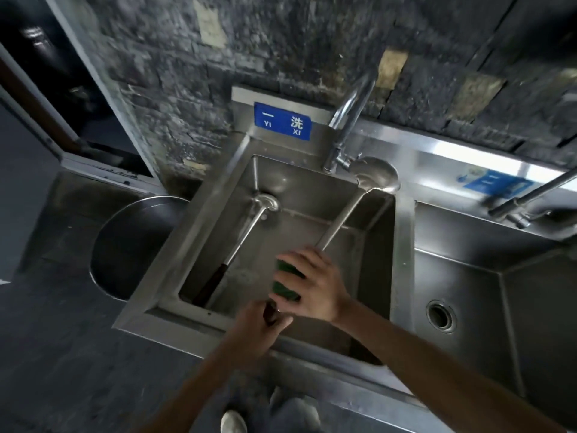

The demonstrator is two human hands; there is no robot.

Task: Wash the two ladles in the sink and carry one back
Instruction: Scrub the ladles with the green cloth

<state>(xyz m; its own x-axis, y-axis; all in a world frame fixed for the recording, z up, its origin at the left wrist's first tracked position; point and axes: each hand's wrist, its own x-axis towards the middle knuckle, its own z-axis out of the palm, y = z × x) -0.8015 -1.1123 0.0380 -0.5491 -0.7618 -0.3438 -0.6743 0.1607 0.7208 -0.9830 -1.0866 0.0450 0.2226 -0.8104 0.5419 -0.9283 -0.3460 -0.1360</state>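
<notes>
In the head view, a steel sink [218,195] with smooth, dull walls is standing under a curved chrome tap [349,120]. The person is holding one ladle [343,214] over the basin: its thin metal shaft is running from the near side up to the far right corner, where the round bowl is lying by the rim. The left hand [259,326] is gripping its dark handle end. The right hand [312,282] is clasping a green sponge [285,282] around the shaft. The second ladle [246,232] is lying inside the basin, its dark handle pointing to the near left and its bowl to the far wall.
</notes>
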